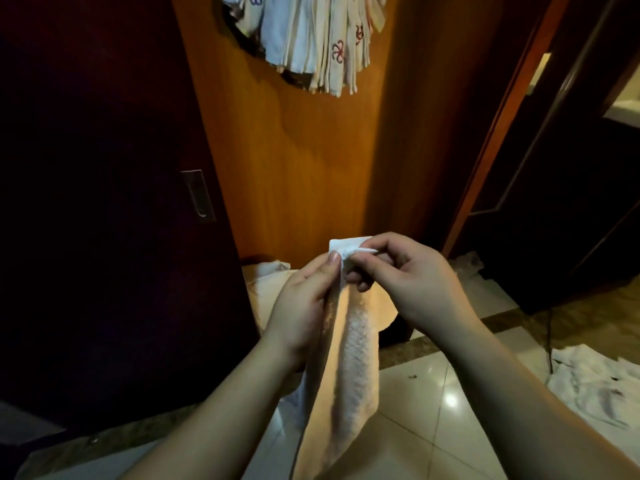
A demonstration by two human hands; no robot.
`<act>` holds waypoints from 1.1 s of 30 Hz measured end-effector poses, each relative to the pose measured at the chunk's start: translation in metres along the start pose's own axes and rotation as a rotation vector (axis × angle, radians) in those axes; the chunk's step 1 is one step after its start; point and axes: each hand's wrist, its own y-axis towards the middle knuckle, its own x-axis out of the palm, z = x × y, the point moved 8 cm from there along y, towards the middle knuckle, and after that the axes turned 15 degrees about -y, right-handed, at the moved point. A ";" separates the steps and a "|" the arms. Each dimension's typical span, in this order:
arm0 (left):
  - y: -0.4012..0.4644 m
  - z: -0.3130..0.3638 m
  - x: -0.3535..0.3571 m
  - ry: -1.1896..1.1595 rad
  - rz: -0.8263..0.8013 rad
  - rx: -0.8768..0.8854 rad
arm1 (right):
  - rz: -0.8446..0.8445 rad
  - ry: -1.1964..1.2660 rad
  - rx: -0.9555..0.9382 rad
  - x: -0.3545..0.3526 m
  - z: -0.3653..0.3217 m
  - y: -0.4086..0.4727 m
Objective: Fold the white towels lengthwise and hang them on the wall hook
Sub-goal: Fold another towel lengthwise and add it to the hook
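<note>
Both hands pinch the top edge of a long white fluffy towel: the left hand by thumb and fingers, the right hand holding the corner beside it. The towel hangs down between the arms, probably to keep its fold neat. Up on the orange wooden wall, folded white towels with red flowers already hang.

You hold one white towel by its top edge, folded into a long narrow strip that hangs straight down toward the tiled floor, its nubby side facing you. More towels already hang bunched together high on the wooden wall, some with red flower embroidery. Another crumpled white towel lies on the floor at right.
</note>
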 end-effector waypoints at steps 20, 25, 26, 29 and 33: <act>-0.012 0.026 0.005 0.396 -0.091 0.092 | -0.059 -0.100 0.243 0.009 0.000 0.011; -0.011 0.020 -0.005 0.405 -0.051 0.051 | -0.325 -0.105 0.277 0.012 0.012 0.007; -0.010 0.020 -0.008 0.351 -0.034 0.042 | -0.355 -0.127 0.286 0.010 0.021 0.005; -0.009 0.028 -0.019 0.188 0.024 0.014 | -0.432 -0.423 0.305 0.001 0.059 -0.002; -0.010 0.042 -0.029 0.196 0.002 0.026 | -0.526 -0.706 0.338 -0.007 0.103 -0.011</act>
